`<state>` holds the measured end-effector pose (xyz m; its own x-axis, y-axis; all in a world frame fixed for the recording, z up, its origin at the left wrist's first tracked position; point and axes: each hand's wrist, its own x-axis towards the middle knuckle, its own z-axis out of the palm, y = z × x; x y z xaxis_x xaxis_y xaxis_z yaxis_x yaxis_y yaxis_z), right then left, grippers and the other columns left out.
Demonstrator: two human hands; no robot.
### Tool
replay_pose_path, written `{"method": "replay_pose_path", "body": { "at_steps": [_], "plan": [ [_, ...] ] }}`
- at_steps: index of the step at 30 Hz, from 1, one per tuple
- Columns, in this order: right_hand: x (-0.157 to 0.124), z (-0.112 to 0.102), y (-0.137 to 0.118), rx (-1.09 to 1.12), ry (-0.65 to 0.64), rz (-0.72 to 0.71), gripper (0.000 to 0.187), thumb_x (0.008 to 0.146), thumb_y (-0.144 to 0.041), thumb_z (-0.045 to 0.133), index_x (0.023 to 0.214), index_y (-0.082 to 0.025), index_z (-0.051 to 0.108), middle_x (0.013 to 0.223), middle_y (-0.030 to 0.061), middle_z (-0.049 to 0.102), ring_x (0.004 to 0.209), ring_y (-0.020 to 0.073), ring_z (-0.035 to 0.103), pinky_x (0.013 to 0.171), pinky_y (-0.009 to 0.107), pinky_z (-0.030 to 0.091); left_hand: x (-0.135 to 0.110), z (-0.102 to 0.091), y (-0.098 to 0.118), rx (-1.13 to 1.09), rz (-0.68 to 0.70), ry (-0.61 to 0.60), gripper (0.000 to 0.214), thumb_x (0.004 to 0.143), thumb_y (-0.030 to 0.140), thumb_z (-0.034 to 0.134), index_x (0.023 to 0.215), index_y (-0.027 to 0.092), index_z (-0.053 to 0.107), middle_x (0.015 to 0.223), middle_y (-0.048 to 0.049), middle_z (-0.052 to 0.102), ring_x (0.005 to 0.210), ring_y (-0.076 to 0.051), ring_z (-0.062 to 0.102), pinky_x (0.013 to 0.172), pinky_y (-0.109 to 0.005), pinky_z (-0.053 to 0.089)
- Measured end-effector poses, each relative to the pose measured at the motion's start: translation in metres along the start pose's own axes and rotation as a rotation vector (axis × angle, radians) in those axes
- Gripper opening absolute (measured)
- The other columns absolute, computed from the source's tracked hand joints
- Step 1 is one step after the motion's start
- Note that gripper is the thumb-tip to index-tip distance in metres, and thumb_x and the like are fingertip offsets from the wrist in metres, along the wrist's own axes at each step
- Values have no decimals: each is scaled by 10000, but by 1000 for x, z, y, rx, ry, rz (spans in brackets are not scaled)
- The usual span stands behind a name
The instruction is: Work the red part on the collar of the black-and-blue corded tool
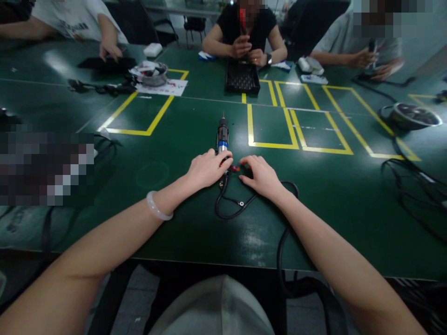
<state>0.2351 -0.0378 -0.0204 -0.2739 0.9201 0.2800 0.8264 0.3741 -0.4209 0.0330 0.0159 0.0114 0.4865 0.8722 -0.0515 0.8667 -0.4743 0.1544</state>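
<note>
A slim electric screwdriver with a black front, a blue ring and a silver body lies on the green table, its thin bit pointing away from me. My left hand, with a pale bangle on the wrist, is wrapped over its rear part. To its right, my right hand rests low with thumb and fingers apart. Between the hands are small red and orange pieces, too small to name; whether my right fingertips touch them I cannot tell. A black cable loops from the tool's rear and passes under my right arm.
Yellow tape rectangles mark the green table. Across it, people sit with a black tray, a bowl of small items on paper and a dark flat object. A round metal object and cables lie at right.
</note>
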Motion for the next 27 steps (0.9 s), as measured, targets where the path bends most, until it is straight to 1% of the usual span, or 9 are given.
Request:
{"method": "replay_pose_path", "body": {
  "at_steps": [2, 4, 8, 11, 13, 15, 18, 22, 27],
  "plan": [
    [1, 1, -2, -3, -4, -21, 269, 839, -204, 667, 1088, -224, 570, 1060, 73, 649, 944, 266, 547, 838, 402, 465, 0, 2, -5, -34, 20, -8, 531, 1035, 552, 155, 1405, 402, 505, 1061, -72, 578, 979, -277, 654, 846, -414, 507],
    [3, 3, -5, -1, -5, -33, 246, 851, -198, 656, 1081, -225, 570, 1048, 68, 649, 935, 260, 543, 834, 394, 458, 0, 2, -9, -43, 22, -8, 517, 1038, 536, 172, 1427, 406, 487, 1083, -70, 581, 995, -276, 651, 858, -416, 506],
    [8, 8, -10, -23, -4, -23, 139, 887, -168, 587, 1015, -220, 576, 1007, 70, 643, 936, 257, 541, 819, 372, 451, 0, 2, -9, -24, 16, -5, 510, 1033, 528, 210, 1449, 401, 477, 1121, -79, 584, 996, -282, 648, 859, -420, 508],
    [9, 7, -8, -38, -23, -25, 126, 881, -132, 539, 970, -214, 573, 971, 71, 631, 917, 245, 548, 797, 352, 448, 0, 3, -9, -21, 27, -2, 512, 1031, 533, 219, 1465, 406, 460, 1130, -80, 585, 1006, -287, 647, 862, -421, 508],
    [8, 3, -5, -53, -20, -2, 126, 853, -126, 546, 942, -212, 567, 949, 69, 619, 901, 242, 552, 774, 344, 445, 0, 4, -10, -22, 36, 4, 513, 1031, 540, 222, 1476, 414, 444, 1133, -78, 583, 1019, -287, 646, 864, -419, 508],
    [7, -1, -1, -59, 3, 53, 125, 824, -127, 560, 914, -213, 558, 930, 65, 607, 885, 243, 555, 752, 341, 441, -1, 4, -11, -27, 44, 9, 513, 1031, 545, 226, 1480, 417, 436, 1136, -75, 583, 1035, -287, 643, 867, -414, 508],
    [6, -7, 0, 39, 32, 95, 117, 820, -132, 562, 904, -213, 543, 914, 52, 593, 841, 218, 563, 741, 326, 447, -1, 3, -12, -35, 48, 3, 508, 1033, 531, 227, 1481, 415, 435, 1133, -75, 583, 1033, -287, 641, 857, -412, 509],
    [7, -4, -7, 186, 56, 25, 136, 845, -148, 557, 960, -216, 533, 945, 40, 590, 848, 196, 572, 783, 316, 460, -2, 2, -13, -33, 50, 1, 504, 1041, 478, 208, 1494, 414, 419, 1108, -70, 578, 995, -273, 643, 855, -410, 506],
    [11, 8, -16, 166, 23, 0, 118, 864, -145, 534, 953, -223, 536, 965, 43, 567, 834, 194, 556, 760, 313, 454, -2, 2, -12, -32, 50, -6, 516, 1043, 465, 185, 1493, 394, 427, 1099, -73, 576, 1004, -267, 635, 872, -401, 500]
  ]
}}
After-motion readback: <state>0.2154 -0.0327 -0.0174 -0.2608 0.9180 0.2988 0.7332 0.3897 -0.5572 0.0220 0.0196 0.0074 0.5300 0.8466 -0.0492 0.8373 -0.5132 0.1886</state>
